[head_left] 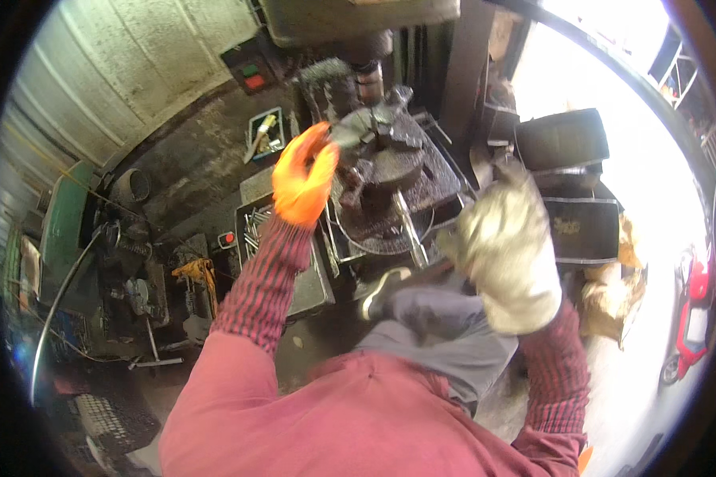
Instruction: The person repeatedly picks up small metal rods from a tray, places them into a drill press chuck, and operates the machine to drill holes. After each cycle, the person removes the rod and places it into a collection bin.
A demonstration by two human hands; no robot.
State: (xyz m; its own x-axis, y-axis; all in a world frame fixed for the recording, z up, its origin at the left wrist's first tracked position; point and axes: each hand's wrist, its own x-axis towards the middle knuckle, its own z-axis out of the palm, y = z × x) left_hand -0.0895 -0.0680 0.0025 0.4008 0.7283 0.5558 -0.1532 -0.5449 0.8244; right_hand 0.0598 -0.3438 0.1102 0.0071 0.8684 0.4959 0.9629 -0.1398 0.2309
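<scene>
One blur: our right hand [507, 246], grip we can't tell. Tray [311, 288] near left, handle [410, 226] jutting to its right, so tight room. Left hand [304, 176] half-curled, fingers parted, just beside the metal fixture [396, 164] on the speckled machine table [444, 189]. Some machining looks done; remainder unclear. Black bin [563, 141] bounds far right.

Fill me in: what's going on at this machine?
A person stands at a grimy machine resembling a drill press. Their left hand, in an orange glove, is half-curled with thumb and fingers apart, beside the metal fixture below the spindle; contact is unclear. Their right hand, in a pale glove, is motion-blurred right of the fixture; whether it holds anything can't be told. A tray of metal rods sits left of the machine.
</scene>
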